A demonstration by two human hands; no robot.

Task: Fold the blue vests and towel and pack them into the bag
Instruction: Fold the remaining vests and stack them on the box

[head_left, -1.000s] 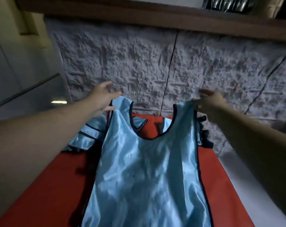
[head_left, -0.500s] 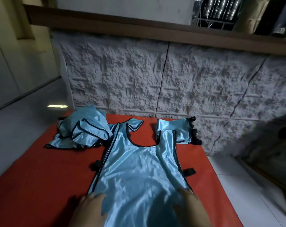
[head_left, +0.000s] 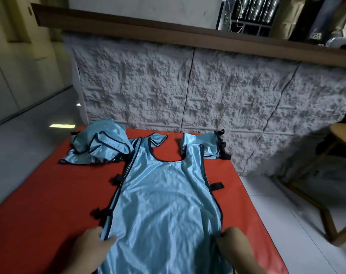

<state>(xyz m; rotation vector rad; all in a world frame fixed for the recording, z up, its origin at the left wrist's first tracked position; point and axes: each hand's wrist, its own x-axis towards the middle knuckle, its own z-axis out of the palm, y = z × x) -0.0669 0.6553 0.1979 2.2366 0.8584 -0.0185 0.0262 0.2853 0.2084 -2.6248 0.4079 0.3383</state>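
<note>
While one blue vest (head_left: 164,210) lies spread flat, front up, along the middle of the red mat (head_left: 39,204), no fold is yet visible in it; neckline points toward the textured wall (head_left: 207,91), black straps (head_left: 216,186) stick out at both side hems. Left hand (head_left: 93,244) pinches the near-left edge, thumb over the black trim, fingers under the cloth; right hand (head_left: 233,242) sits at the near-right edge, apparently holding the hem, though the exact grip cannot be told from this angle. A crumpled vest (head_left: 101,149) lies heaped at the far-left corner of the mat, untouched; a small folded blue piece (head_left: 205,145) rests at the far-right, possibly a vest already folded. Towel and bag not in view. Judgement: task is early; at most one item folded, one laid out for its first fold, one still in a heap, packing not begun.
</note>
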